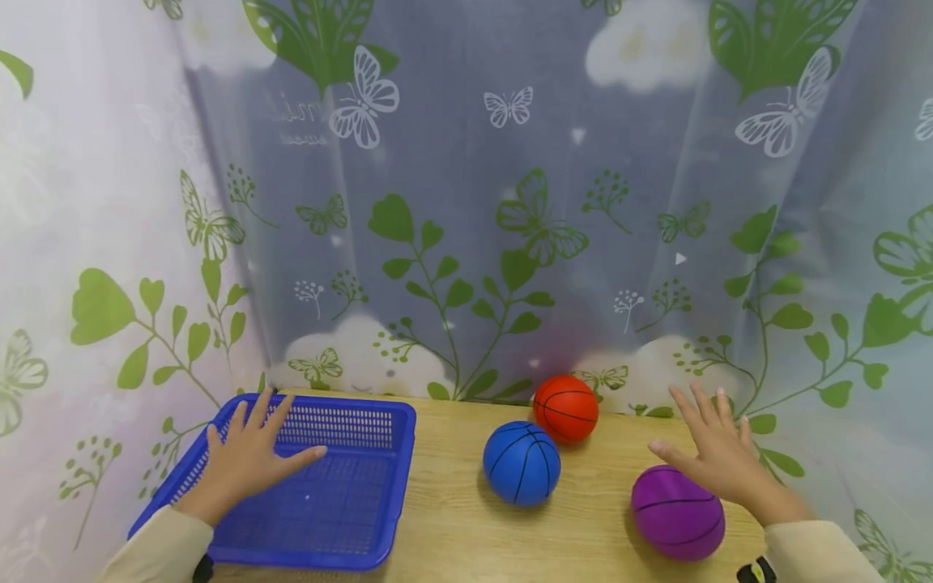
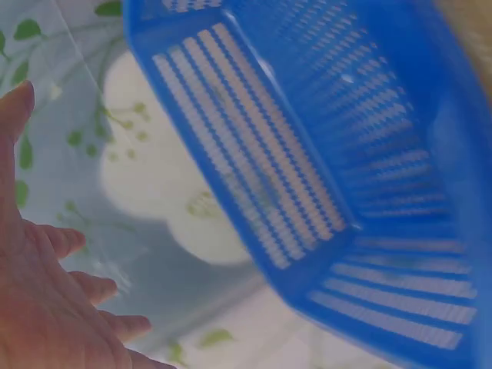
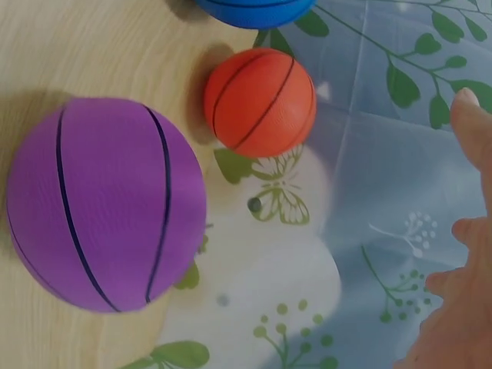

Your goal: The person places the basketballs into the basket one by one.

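Fingers spread, my left hand [image 1: 248, 457] hovers over the left part of a blue plastic basket [image 1: 404, 486] and holds nothing. In the left wrist view the slotted wall of the basket [image 2: 246, 146] lies beside that hand [image 2: 54, 307]. My right hand [image 1: 717, 453], also spread and holding nothing, is above a purple ball [image 1: 678, 518], overlapping its upper right in the head view. The right wrist view has the purple ball [image 3: 108, 207] apart from the fingers. A blue ball [image 1: 521, 463] and a red ball [image 1: 566, 410] sit between the basket and the purple ball.
The light wooden table [image 1: 452, 526] carries the basket and the balls. Behind it and at both sides hangs a curtain [image 1: 452, 162] printed with green leaves and butterflies. The red ball stands close to the curtain at the table's back edge.
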Available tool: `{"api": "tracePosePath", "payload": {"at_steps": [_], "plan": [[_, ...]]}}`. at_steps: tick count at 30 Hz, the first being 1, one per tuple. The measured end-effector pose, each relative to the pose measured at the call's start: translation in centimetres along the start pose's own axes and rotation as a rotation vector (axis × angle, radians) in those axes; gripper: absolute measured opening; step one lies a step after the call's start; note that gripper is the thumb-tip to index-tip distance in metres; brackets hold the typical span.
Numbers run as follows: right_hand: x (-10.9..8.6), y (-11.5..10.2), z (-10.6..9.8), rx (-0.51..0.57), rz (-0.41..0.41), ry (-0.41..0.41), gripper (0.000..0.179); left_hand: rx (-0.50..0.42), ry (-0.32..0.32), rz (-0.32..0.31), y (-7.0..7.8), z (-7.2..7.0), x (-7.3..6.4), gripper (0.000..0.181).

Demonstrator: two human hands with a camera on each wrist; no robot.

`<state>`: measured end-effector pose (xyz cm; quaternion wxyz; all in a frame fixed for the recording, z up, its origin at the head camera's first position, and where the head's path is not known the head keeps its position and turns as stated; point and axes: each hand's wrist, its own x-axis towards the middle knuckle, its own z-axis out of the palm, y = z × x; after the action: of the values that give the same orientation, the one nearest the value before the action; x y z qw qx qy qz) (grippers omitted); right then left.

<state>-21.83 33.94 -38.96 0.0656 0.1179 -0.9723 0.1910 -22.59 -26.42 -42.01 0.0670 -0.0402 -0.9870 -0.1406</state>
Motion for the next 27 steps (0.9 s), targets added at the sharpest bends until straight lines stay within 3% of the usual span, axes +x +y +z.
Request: {"api": "tracePosePath", "payload": {"at_steps": [5,12,17,22,27], "plan": [[0.3,-0.6,1.7,0.058,-0.017,-0.004,0.088,0.015,0.019,-0.014,-3.4,0.4,-2.7,0.102],[0.9,-1.6,4.2,0.110,-0.054,0.008,0.087,0.000,0.085,0.067,-6.2,2.9,-6.2,0.087],[1.4,-2.5,6.7,0.113,-0.075,0.015,0.083,-0.029,0.117,0.118,-6.8,5.5,-7.9,0.073],[2.1,-3.7,9.2,0.123,-0.108,0.032,0.081,0.002,0.189,0.178,-7.1,7.9,-9.1,0.065],[2.8,-4.8,11.3,0.149,-0.100,-0.004,0.080,0.019,0.104,0.094,-7.1,9.2,-9.6,0.061]]}}
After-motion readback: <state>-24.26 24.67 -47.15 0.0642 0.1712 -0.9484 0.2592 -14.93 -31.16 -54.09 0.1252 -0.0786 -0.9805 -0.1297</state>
